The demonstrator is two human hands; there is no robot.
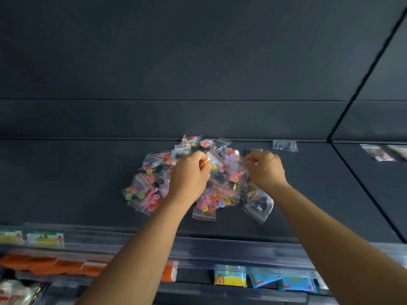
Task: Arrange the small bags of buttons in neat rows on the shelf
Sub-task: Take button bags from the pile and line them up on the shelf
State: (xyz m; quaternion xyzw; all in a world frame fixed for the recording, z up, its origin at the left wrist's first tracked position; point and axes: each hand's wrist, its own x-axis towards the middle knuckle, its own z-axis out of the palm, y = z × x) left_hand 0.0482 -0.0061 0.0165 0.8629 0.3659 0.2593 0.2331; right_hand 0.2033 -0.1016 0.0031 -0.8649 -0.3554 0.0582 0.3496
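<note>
Clear plastic with bright buttons inside: this is the heap of small bags [193,179] that lies in the middle of the dark shelf [66,183]. The bags are on top of each other and turned in all directions, so no row exists here yet.

My left hand [189,172] is over the centre of the heap with the fingers curled, and it pinches something yellow-orange at the fingertips; I think it is a bag or the buttons in one, but the blur does not let me be sure. My right hand [265,169] is at the right edge of the heap, fingers also curled, and it seems to pinch the corner of a clear bag. What exactly is between these fingers I cannot tell well.

One single bag [284,145] lies apart at the back right of the shelf, near the back wall. Maybe it is the start of a row, but this is only my guess.

So I judge that the step now is to separate bags from the heap. The next move asks for lifting only one bag without dragging its neighbours, because the slippery plastic sticks and slides together, and then laying it flat beside the single bag, with edges parallel.
</note>
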